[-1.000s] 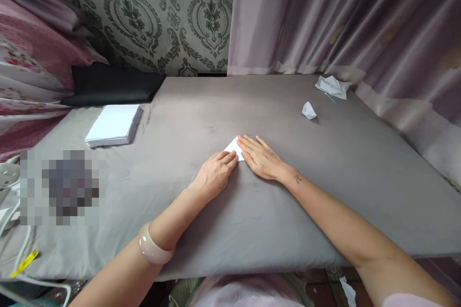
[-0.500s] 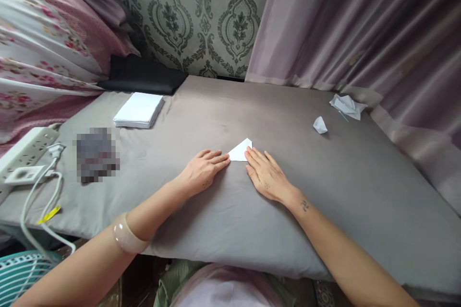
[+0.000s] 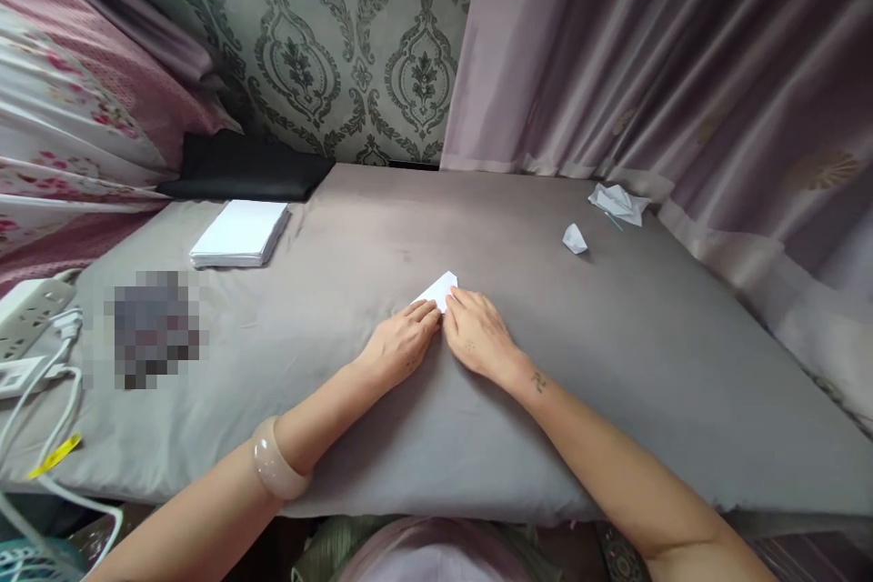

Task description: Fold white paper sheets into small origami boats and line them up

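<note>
A small folded sheet of white paper [image 3: 436, 291] lies on the grey cloth in the middle, its pointed top facing away from me. My left hand [image 3: 402, 344] has its fingers together, bent over the paper's near left edge. Against the right side, my right hand [image 3: 481, 334] pinches the paper with thumb and fingers. The fingertips of both hands nearly meet at the near edge, and they hide part of the paper.
A stack of white paper [image 3: 240, 234] and a black folded item [image 3: 249, 165] sit at the back left. A folded paper piece [image 3: 575, 239] and crumpled paper [image 3: 619, 203] lie at right. A power strip [image 3: 31, 314] with white cables occupies the left edge, near a blurred-out object [image 3: 155, 326].
My left hand has come closer to my right hand, and the fingers of both have gone from flatter to bent around the paper's near edge. The camera view has shifted slightly.
</note>
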The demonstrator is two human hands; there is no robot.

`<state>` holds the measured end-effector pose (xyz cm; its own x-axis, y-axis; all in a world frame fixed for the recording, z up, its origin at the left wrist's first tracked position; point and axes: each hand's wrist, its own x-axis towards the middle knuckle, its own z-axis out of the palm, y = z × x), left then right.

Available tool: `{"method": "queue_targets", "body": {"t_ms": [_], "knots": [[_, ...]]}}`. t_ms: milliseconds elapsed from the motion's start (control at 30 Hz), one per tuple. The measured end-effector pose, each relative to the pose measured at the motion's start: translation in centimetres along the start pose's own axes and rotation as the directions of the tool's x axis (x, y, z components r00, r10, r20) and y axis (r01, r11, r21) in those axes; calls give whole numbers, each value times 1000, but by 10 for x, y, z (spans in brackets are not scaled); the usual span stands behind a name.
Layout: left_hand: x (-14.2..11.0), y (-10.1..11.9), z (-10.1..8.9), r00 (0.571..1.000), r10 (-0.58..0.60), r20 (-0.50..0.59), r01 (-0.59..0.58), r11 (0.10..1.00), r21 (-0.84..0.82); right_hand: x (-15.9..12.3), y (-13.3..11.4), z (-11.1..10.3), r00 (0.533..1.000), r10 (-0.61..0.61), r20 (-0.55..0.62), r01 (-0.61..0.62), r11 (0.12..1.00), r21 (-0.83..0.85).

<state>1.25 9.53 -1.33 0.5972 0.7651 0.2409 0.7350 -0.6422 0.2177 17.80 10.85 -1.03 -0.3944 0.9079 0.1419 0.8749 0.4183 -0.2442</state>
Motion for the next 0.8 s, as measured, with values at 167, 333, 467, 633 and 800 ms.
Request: {"method": "queue_targets", "body": {"t_ms": [167, 333, 467, 633, 800], "knots": [[2, -8, -7, 996, -89, 29, 89, 996, -22, 42, 42, -17, 985, -165, 58, 150, 968, 200], [11, -20, 1, 993, -110, -51, 108, 993, -52, 63, 54, -21, 962, -205, 182, 149, 949, 278], [19, -36, 7, 979, -177, -98, 171, 983, -71, 57, 46, -22, 977, -90, 195, 57, 984, 171], [24, -47, 7, 949, -288, -131, 274, 955, -114, 38, 40, -22, 983, 95, 160, -109, 991, 79], [39, -48, 4, 966, -257, -19, 242, 932, -271, 29, 41, -20, 984, 132, 117, -146, 982, 121]]}}
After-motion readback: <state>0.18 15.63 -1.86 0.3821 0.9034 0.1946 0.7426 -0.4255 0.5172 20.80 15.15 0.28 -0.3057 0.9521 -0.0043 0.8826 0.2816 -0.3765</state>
